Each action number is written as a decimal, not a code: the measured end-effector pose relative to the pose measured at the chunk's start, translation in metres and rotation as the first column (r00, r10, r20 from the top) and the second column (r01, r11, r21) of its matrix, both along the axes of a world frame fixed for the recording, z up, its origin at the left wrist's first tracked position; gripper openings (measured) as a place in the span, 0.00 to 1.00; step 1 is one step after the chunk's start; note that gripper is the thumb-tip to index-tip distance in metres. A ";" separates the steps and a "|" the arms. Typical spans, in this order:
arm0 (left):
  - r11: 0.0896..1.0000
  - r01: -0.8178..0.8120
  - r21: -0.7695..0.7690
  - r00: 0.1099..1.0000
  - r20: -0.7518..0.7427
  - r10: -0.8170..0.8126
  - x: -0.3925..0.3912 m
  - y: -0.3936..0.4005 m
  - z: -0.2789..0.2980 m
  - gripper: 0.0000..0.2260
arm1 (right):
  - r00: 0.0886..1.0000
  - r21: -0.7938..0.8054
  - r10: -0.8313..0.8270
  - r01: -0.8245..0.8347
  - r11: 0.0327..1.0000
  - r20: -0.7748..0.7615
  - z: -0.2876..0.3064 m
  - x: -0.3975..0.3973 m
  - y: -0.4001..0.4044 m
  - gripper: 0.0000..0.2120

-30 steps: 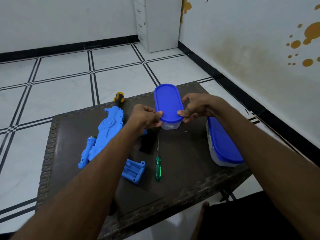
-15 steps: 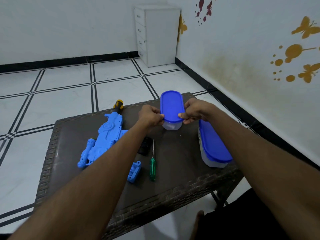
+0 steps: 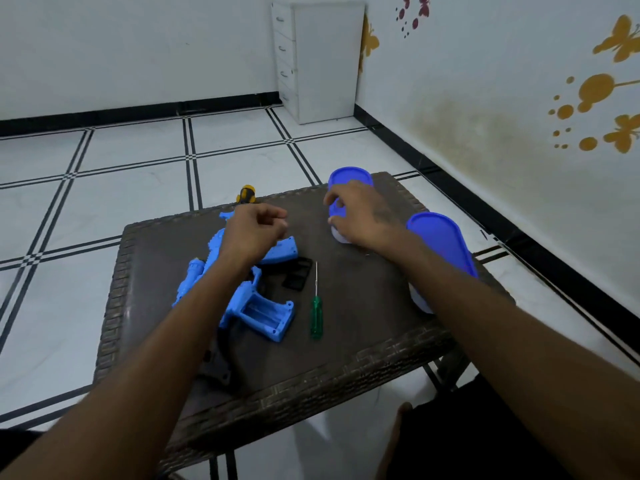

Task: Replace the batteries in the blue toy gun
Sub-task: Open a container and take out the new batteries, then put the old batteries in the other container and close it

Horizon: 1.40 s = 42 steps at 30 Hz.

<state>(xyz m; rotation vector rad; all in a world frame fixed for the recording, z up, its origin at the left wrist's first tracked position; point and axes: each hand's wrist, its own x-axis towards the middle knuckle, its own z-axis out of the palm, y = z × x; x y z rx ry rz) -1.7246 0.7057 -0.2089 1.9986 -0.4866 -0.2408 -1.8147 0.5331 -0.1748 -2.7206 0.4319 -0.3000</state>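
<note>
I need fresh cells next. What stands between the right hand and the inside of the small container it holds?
Its blue lid, seated on the small container under the right hand. Contents cannot be seen. The left hand hovers over the blue toy gun.

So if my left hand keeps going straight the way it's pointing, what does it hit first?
Probably the small blue-lidded container under your right hand. The left hand hovers above the blue toy gun with its knuckles aimed right; depth is hard to judge.

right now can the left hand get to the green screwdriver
Probably yes. The left hand hovers over the toy gun holding nothing, and the screwdriver lies in the open on the table, just right of the gun, with nothing on it.
</note>
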 end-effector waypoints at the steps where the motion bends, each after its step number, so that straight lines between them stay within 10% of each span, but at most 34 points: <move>1: 0.999 -0.012 0.038 0.999 0.052 0.010 0.000 0.012 0.000 0.07 | 0.998 0.021 0.056 -0.056 0.998 0.000 -0.004 -0.002 0.012 0.12; 9: 0.843 -0.045 0.536 0.977 0.200 -0.075 -0.017 0.096 -0.019 0.27 | 0.978 -0.090 0.169 -0.180 0.979 -0.123 -0.034 -0.013 0.055 0.10; 17: 0.838 0.111 0.534 0.983 0.066 -0.173 -0.032 0.117 -0.029 0.43 | 0.964 -0.041 0.180 -0.191 0.981 -0.195 -0.057 -0.024 0.057 0.15; 31: 0.849 0.090 0.521 0.985 0.078 -0.153 -0.027 0.106 -0.024 0.41 | 0.986 -0.040 0.143 -0.147 0.988 -0.090 -0.049 -0.034 0.044 0.17; 42: 0.958 0.047 0.284 0.932 0.332 -0.145 -0.052 0.035 0.000 0.15 | 0.991 -0.181 -0.131 0.129 0.975 0.005 -0.014 -0.067 -0.003 0.14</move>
